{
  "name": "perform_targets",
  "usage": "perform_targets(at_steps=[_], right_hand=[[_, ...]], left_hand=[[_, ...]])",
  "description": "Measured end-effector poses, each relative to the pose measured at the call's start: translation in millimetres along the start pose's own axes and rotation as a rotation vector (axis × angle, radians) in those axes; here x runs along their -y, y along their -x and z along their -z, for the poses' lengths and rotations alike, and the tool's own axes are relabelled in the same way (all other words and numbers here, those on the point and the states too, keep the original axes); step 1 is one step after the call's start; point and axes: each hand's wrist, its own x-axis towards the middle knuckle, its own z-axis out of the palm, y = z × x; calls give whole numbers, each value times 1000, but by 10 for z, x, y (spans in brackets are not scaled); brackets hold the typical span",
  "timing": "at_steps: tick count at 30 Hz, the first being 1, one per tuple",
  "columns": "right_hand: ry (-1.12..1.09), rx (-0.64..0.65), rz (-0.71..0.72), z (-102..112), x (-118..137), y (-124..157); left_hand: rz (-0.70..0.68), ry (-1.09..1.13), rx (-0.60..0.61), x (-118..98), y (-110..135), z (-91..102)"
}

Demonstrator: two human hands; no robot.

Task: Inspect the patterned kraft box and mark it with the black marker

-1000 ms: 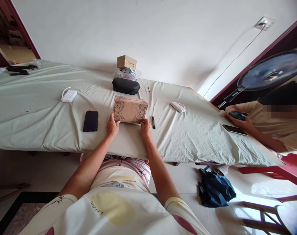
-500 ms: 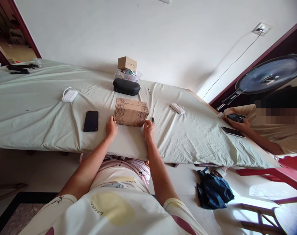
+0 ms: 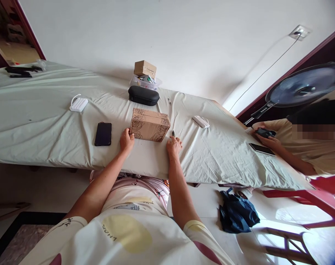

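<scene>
A brown cardboard box with dark scribbled swirls on its faces sits on the cloth in front of me. My left hand is closed at its lower left corner, thumb and fingers against the edge. To the right of the box, apart from it, my right hand rests low over the cloth with fingers spread, holding nothing. Just beyond its fingertips lies a black marker, its near end partly hidden by the fingers.
A phone lies to the left. White power banks lie on either side. Behind the box are a black case and a plastic basket with a small carton. A co-worker sits at right near a fan.
My right hand has let go of the box's right corner and moved right toward the marker, its fingers spreading. My left hand stays at the box's left corner.
</scene>
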Motion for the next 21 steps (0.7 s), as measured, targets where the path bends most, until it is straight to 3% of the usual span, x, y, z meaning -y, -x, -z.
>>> perform_targets(at_steps=[3,9,13,17,21], right_hand=[[13,44,16,26,7,7],[-10,5,12,11,-13,9],[-26,7,18,-1,-24,7],[-30,8,22,4,-28,2],[-13,13,20,21,-25,2]], left_hand=[[-27,72,-45,22,16,-35],[-180,210,-134,-68,-45,14],[-292,251,-50,-201,-275,128],[-325,258,76,-248,-474,176],[-309,274,154,-250,-516,181]])
